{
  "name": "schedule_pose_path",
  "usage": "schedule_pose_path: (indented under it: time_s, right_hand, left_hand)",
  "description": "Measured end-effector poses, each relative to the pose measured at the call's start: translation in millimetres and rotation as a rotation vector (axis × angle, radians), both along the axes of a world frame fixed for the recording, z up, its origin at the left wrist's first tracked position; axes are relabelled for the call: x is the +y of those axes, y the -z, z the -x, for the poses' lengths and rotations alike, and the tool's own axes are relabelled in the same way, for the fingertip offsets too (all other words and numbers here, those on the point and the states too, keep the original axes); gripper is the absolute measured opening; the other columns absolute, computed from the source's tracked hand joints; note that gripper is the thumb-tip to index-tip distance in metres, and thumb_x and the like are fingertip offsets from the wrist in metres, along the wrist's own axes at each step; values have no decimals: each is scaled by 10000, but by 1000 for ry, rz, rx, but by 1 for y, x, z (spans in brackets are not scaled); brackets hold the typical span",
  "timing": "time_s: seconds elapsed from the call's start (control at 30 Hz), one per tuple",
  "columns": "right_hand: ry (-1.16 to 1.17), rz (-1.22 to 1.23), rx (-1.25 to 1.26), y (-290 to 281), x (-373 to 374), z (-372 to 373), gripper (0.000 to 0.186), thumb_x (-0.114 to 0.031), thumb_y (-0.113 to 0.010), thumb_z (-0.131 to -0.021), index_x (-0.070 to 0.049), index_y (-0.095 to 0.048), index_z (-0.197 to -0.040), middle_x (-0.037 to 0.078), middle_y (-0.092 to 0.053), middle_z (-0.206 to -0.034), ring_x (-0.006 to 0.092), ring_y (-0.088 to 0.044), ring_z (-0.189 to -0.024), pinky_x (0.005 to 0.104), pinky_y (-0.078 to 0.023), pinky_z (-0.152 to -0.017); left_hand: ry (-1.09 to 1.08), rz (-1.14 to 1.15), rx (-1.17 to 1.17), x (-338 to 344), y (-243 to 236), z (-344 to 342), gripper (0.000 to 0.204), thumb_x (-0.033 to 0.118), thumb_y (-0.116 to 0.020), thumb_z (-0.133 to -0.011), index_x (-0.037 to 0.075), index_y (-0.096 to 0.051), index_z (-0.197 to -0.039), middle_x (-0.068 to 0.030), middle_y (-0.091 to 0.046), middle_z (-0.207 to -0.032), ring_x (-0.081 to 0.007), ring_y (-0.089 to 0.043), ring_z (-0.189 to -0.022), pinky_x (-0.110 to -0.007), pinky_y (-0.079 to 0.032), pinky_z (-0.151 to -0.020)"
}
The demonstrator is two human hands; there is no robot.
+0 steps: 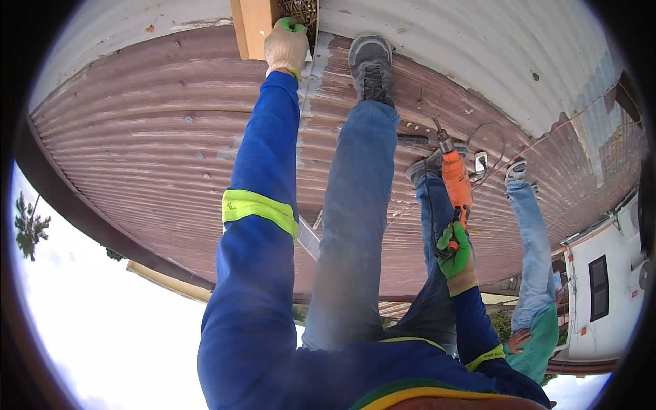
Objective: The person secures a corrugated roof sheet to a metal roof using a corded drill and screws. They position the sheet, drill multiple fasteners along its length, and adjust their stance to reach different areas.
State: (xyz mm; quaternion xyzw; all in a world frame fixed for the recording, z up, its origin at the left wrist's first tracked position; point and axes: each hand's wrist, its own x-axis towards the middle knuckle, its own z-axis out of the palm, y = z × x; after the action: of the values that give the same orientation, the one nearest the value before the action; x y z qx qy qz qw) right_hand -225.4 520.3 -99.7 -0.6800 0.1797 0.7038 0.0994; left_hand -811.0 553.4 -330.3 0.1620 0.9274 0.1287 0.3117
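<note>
I log: one orange drill [456,179], held in the right hand [456,256], gloved fingers clamped round its handle, bit pointing away from the torso, presumably to keep it clear of the body. One open cardboard box [250,31] of slender pieces, likely screws [301,11], on the corrugated roof [157,116], seemingly placed for easy reach. One left hand [287,49] at the box, fingers curled; I cannot tell what they grip.

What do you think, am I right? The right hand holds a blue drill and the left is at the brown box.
Almost! The head view shows an orange drill, not blue. The right hand holds it, and the left hand is at the brown box.
</note>
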Motion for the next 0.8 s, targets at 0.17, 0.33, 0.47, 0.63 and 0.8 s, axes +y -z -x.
schedule_pose_path:
  time_s: [0.17, 0.33, 0.47, 0.63, 0.8]
  right_hand:
    - [42, -1, 48, 9, 2, -5, 187, -256, -631, -1111, -81, -693, -1136, 35, -732, -937, 172, -726, -768, 329, -645, -681]
    - [-25, 4, 34, 12, -2, -8, 201, -250, -631, -1111, -67, -682, -1176, 62, -734, -946, 192, -718, -749, 343, -626, -641]
    - [-48, 13, 36, 14, -3, -8, 210, -239, -630, -1111, -53, -673, -1199, 78, -727, -953, 202, -709, -739, 343, -614, -622]
    - [-52, 10, 63, 14, -1, -9, 213, -238, -628, -1112, -43, -668, -1190, 79, -715, -952, 201, -705, -741, 336, -609, -620]
    - [-51, 6, 51, 17, 0, -9, 204, -239, -619, -1116, -42, -654, -1160, 77, -710, -944, 206, -698, -726, 336, -606, -615]
  left_hand:
    - [342, 179, 267, 14, 1, -14, 372, 318, -641, -966, 112, -737, -1260, -218, -786, -1098, -436, -746, -1066, -554, -594, -917]
    - [584, 341, 199, -4, -24, -8, 311, 281, -616, -978, 111, -757, -1196, -221, -784, -1095, -429, -748, -1062, -542, -604, -898]
    - [471, 183, 185, -15, -27, 1, 326, 314, -606, -989, 123, -766, -1200, -199, -792, -1066, -405, -751, -1027, -526, -590, -890]
    - [228, 129, 68, -9, 9, 3, 314, 252, -630, -930, 75, -798, -1128, -219, -789, -1098, -452, -748, -1019, -545, -596, -912]
    - [104, 177, 195, -11, 36, -13, 274, 188, -641, -907, 46, -809, -1071, -240, -789, -1075, -461, -749, -1010, -513, -595, -909]
